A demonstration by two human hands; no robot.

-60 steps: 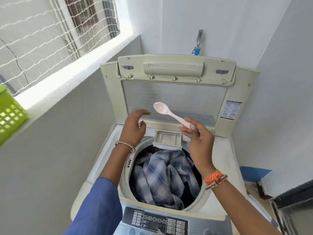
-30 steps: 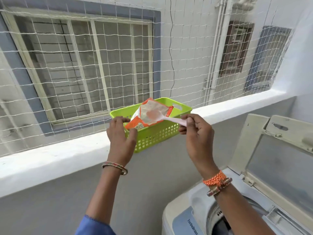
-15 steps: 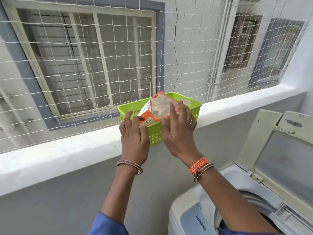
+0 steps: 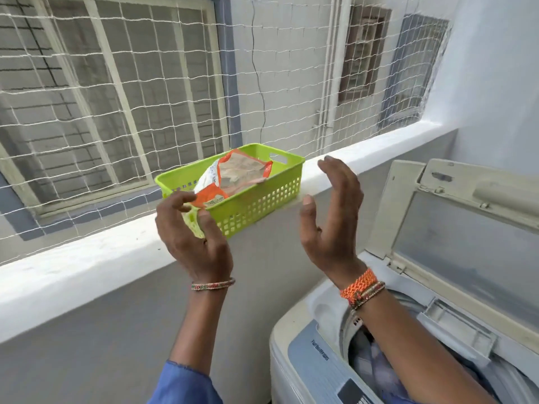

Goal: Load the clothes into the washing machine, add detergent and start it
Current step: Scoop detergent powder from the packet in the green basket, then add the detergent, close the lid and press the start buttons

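An orange and white detergent packet [image 4: 236, 177] lies in a lime green basket [image 4: 262, 196] on the white ledge. My left hand [image 4: 192, 231] hovers in front of the basket's near left corner, fingers loosely curled, holding nothing. My right hand [image 4: 331, 214] is raised to the basket's right, fingers relaxed, palm facing left, empty. The top-loading washing machine [image 4: 315, 354] stands at the lower right with its lid [image 4: 455, 228] up. Checked clothes [image 4: 376, 365] show inside the drum, partly hidden by my right forearm. The detergent drawer [image 4: 455, 325] is pulled out.
The white ledge [image 4: 87, 266] runs across the view, with a string net [image 4: 145, 91] above it. A grey wall [image 4: 102, 330] drops below the ledge, left of the machine. The machine's control panel [image 4: 353, 389] is at the bottom edge.
The pink spoon and packet went into the basket. Both hands have since drawn back from it and now hold nothing.
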